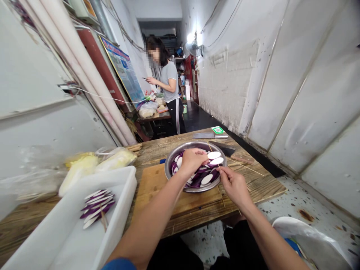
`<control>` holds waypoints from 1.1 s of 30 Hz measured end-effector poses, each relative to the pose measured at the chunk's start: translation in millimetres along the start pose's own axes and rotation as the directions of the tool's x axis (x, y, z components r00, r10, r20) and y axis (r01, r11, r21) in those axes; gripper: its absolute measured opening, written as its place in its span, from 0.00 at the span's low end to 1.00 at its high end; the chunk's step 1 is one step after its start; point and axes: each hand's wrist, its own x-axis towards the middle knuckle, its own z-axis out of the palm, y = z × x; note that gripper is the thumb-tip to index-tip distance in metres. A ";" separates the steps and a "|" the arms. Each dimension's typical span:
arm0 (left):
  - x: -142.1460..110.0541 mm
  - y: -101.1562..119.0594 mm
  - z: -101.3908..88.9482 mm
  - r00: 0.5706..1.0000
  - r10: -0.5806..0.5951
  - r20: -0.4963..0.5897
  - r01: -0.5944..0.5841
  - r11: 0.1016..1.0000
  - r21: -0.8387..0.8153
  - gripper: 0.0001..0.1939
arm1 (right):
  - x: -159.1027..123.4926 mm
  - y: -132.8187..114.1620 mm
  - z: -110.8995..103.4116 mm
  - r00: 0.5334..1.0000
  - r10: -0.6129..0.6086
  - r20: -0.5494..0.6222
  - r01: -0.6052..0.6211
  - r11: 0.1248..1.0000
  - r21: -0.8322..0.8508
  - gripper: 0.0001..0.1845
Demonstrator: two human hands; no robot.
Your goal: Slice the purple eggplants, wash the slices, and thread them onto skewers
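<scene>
A steel bowl (171,162) of sliced eggplant, purple skin and white flesh, stands on a wooden cutting board (153,183). My left hand (192,160) reaches into the bowl, fingers curled down over the eggplant slices (208,176); whether it grips one is hidden. My right hand (234,184) is at the bowl's right rim, fingers pinched on a thin bamboo skewer (218,164) that points up over the slices. A white plastic tray (123,195) at the left holds skewered eggplant slices (97,204).
A cleaver (209,135) and a dark knife (225,149) lie behind the bowl, with loose skewers (247,167) to the right. Bagged vegetables (92,165) sit at the left. A person (170,84) stands in the corridor, looking at a phone. A white bag (309,240) is on the floor.
</scene>
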 end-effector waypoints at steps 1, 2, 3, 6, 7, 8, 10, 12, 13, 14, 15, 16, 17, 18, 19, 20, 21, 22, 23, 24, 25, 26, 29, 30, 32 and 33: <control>-0.3 2.2 -1.0 0.999 -0.024 0.027 0.026 0.999 -0.047 0.05 | 0.2 0.8 0.4 1.000 0.002 -0.003 -0.002 1.000 0.012 0.15; -0.9 4.6 -2.3 0.996 -0.055 0.064 0.061 0.993 -0.097 0.04 | 0.3 1.5 0.8 1.000 0.006 -0.006 -0.006 1.000 0.023 0.15; -1.7 7.1 -3.7 0.990 -0.090 0.110 0.105 0.984 -0.142 0.04 | 0.5 2.0 1.1 1.000 0.009 -0.007 -0.009 0.999 0.032 0.16; -4.6 13.5 -7.2 0.958 -0.180 0.223 0.223 0.956 -0.188 0.02 | 0.6 2.7 1.5 1.000 0.006 -0.004 -0.005 0.999 0.052 0.15; -5.6 15.2 -7.7 0.952 -0.197 0.233 0.240 0.954 -0.176 0.03 | 0.5 2.6 1.4 1.000 0.001 -0.001 -0.001 0.999 0.052 0.15; -6.4 16.7 -7.9 0.953 -0.204 0.225 0.243 0.957 -0.157 0.04 | 0.4 2.4 1.2 1.000 -0.003 0.001 0.003 0.999 0.047 0.15; -7.6 19.1 -7.6 0.965 -0.195 0.176 0.219 0.968 -0.125 0.04 | 0.1 2.2 0.7 1.000 -0.011 0.006 0.011 1.000 0.028 0.15; -8.1 20.6 -7.6 0.975 -0.175 0.135 0.191 0.975 -0.113 0.04 | -0.3 2.1 0.0 1.000 -0.019 0.006 0.019 1.000 0.010 0.15; -8.1 20.8 -7.9 0.978 -0.164 0.133 0.179 0.978 -0.112 0.04 | -0.6 2.1 -0.3 1.000 -0.023 0.004 0.023 1.000 0.003 0.15; -7.9 20.7 -8.6 0.978 -0.151 0.141 0.167 0.980 -0.111 0.04 | -0.9 2.1 -0.7 1.000 -0.027 0.003 0.027 1.000 -0.004 0.15; -7.6 20.2 -9.5 0.978 -0.137 0.155 0.155 0.982 -0.110 0.04 | -1.1 2.0 -0.9 0.999 -0.032 0.004 0.032 0.999 -0.011 0.15; -7.2 19.4 -10.6 0.978 -0.125 0.167 0.145 0.983 -0.110 0.04 | -1.3 1.9 -1.2 0.999 -0.037 0.005 0.037 0.999 -0.018 0.15; -6.6 18.5 -11.8 0.978 -0.116 0.174 0.136 0.985 -0.109 0.04 | -1.5 1.6 -1.3 0.999 -0.044 0.006 0.044 0.999 -0.023 0.15; -6.0 17.5 -13.0 0.977 -0.113 0.180 0.134 0.986 -0.104 0.03 | -1.6 1.2 -1.5 0.999 -0.052 0.007 0.052 0.998 -0.029 0.14; -5.2 16.5 -14.1 0.975 -0.118 0.186 0.138 0.986 -0.096 0.03 | -1.6 0.8 -1.5 0.998 -0.061 0.006 0.062 0.997 -0.037 0.14; -4.3 15.7 -15.0 0.973 -0.129 0.190 0.147 0.985 -0.086 0.03 | -1.6 0.3 -1.5 0.997 -0.072 0.003 0.072 0.996 -0.048 0.14; -3.3 15.0 -15.8 0.971 -0.141 0.193 0.159 0.984 -0.080 0.02 | -1.6 0.0 -1.4 0.996 -0.085 -0.001 0.084 0.995 -0.061 0.14; -2.3 14.5 -16.3 0.969 -0.152 0.197 0.171 0.982 -0.081 0.01 | -1.6 -0.3 -1.3 0.995 -0.097 -0.006 0.096 0.992 -0.077 0.15; -1.3 14.0 -16.6 0.966 -0.163 0.201 0.184 0.979 -0.091 0.01 | -1.5 -0.5 -1.2 0.994 -0.108 -0.010 0.107 0.990 -0.092 0.15; -0.4 13.7 -16.7 0.964 -0.174 0.203 0.199 0.974 -0.107 0.02 | -1.4 -0.5 -1.1 0.993 -0.118 -0.012 0.116 0.988 -0.103 0.15; 0.5 13.5 -16.7 0.962 -0.184 0.201 0.211 0.970 -0.123 0.02 | -1.3 -0.4 -1.0 0.992 -0.125 -0.011 0.123 0.986 -0.109 0.15; 1.1 13.3 -16.7 0.962 -0.191 0.197 0.219 0.967 -0.132 0.02 | -1.2 -0.2 -1.0 0.991 -0.130 -0.008 0.129 0.985 -0.112 0.15; 2.0 13.0 -16.2 0.963 -0.195 0.183 0.219 0.968 -0.120 0.03 | -0.6 0.1 -1.1 0.991 -0.134 0.003 0.134 0.984 -0.117 0.15; 1.9 13.1 -16.0 0.964 -0.193 0.181 0.215 0.970 -0.112 0.03 | -0.5 0.1 -1.3 0.991 -0.133 0.004 0.133 0.984 -0.121 0.15; 1.2 13.8 -15.7 0.966 -0.191 0.177 0.211 0.972 -0.100 0.04 | -0.2 -0.5 -1.7 0.992 -0.129 0.004 0.129 0.984 -0.127 0.15; 0.6 14.3 -15.5 0.966 -0.192 0.171 0.210 0.973 -0.092 0.05 | -0.2 -1.0 -1.9 0.992 -0.128 0.004 0.127 0.984 -0.125 0.15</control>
